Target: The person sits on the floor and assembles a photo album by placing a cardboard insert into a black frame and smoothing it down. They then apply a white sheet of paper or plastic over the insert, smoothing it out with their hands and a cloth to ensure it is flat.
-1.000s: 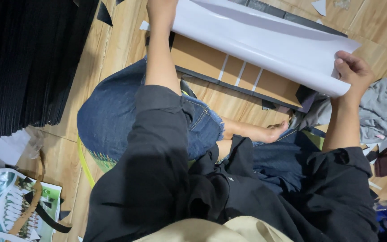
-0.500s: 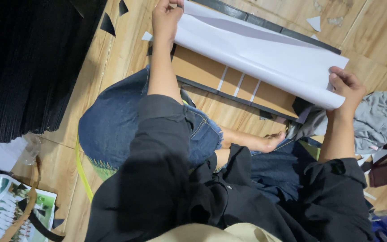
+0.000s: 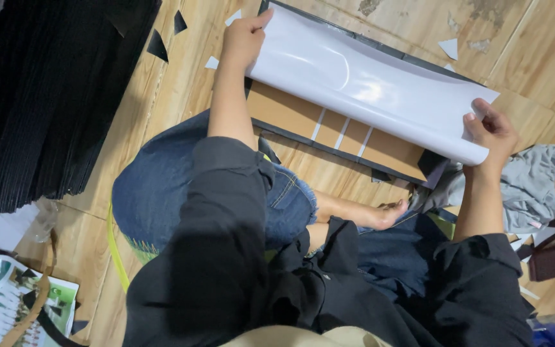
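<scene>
While both hands pinch its ends, left hand [image 3: 242,40] and right hand [image 3: 491,132] hold the glossy white sheet [image 3: 367,87] bowed over the black-edged brown board [image 3: 329,125] on the floor.

The setting is an informal floor-level craft workshop with a light wood-plank floor [image 3: 547,71]. A tall stack of thin black sheets [image 3: 40,96] stands at one side. Small black and white paper offcuts [image 3: 162,46] lie scattered nearby.
</scene>
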